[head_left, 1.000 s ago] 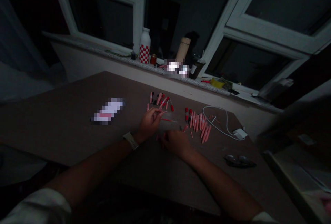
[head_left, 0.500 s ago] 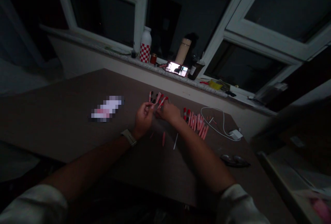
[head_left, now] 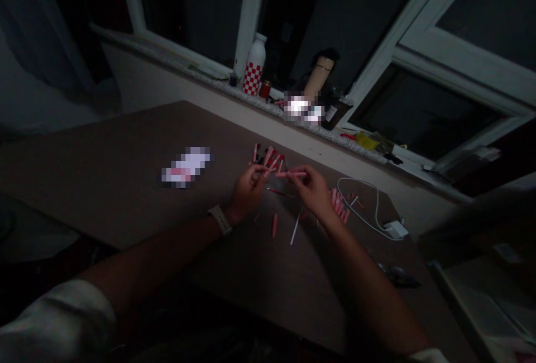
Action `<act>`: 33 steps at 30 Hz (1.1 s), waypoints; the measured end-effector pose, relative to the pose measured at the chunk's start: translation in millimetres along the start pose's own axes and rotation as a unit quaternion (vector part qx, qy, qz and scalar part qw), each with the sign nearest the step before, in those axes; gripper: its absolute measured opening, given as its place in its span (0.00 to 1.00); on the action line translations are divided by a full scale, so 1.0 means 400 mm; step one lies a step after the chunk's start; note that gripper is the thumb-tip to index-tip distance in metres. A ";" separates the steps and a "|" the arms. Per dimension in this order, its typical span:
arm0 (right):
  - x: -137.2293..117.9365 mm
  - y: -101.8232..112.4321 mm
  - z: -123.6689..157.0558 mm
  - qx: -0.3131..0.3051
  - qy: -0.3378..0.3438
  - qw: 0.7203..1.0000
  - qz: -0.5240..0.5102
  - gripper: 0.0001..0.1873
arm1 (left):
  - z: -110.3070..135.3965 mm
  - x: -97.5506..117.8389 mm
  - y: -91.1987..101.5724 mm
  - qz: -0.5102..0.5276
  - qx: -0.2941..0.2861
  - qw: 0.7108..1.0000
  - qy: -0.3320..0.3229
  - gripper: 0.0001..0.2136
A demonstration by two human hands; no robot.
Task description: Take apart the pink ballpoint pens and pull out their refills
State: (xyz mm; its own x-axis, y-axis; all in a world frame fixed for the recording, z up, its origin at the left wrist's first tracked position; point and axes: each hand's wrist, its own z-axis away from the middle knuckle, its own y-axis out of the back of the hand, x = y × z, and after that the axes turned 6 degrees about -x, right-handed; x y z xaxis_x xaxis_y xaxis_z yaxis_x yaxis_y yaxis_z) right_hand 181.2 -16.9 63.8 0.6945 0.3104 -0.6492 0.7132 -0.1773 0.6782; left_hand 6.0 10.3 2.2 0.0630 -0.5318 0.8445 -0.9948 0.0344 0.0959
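- Right hand [head_left: 310, 192]: raised just above the table, fingers curled, thumb and fingertips [head_left: 300, 172] pinching a pink tube [head_left: 292, 174] that lies crosswise, pointing toward the left hand.
- Left hand [head_left: 248, 192]: raised, fingers reaching toward the same tube and the heap beyond it; whether it grips anything cannot be told, as the fingertips blur into the pink pieces there.
- Hands: close together but apart, with the tube bridging the gap.
- Wristwatch [head_left: 220, 220]: pale strap, on the left wrist.
- Sleeve [head_left: 54, 318]: pale, pushed back on the left forearm.
- Heap of pink and red tubes [head_left: 268, 156]: on the table, just past the left fingertips.
- Loose pink piece [head_left: 274, 225], white stick [head_left: 295, 228] and thin red stick [head_left: 280, 192]: lying separately below the hands.
- Second group of pink tubes [head_left: 339, 204]: beyond the right hand, partly hidden by it.
- White cable [head_left: 355, 195] and white charger [head_left: 396, 229]: beside that group.
- Dark glasses [head_left: 397, 276]: near the table's right edge, dim.
- Blurred packet [head_left: 186, 166]: left of the heap, well apart from it.
- Brown table [head_left: 104, 173]: carries all of these.
- Windowsill [head_left: 209, 75]: beyond the table, holding a red-checked white bottle [head_left: 254, 64], small jar [head_left: 264, 89], tan flask [head_left: 319, 75], blurred phone [head_left: 301, 109] and yellow packet [head_left: 367, 141].
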 end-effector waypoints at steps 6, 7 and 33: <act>0.029 0.021 0.224 0.132 -0.042 0.984 -0.110 0.14 | 0.029 0.033 -0.008 -0.066 -0.172 0.975 -0.125 0.09; 0.039 0.016 0.249 0.149 -0.047 0.981 -0.118 0.13 | 0.033 0.035 -0.010 -0.065 -0.191 0.969 -0.141 0.08; 0.148 -0.058 0.333 0.198 -0.050 0.971 -0.123 0.06 | 0.030 0.020 -0.022 -0.145 -0.337 0.914 -0.170 0.09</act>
State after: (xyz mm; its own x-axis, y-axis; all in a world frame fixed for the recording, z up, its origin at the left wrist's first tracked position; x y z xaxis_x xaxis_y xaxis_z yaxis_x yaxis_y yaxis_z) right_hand 218.5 -119.0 -36.1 0.4893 0.2994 -0.8191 0.8261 -0.4603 0.3253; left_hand 14.1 -4.3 1.7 0.1733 -0.8299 0.5303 -0.6570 0.3037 0.6900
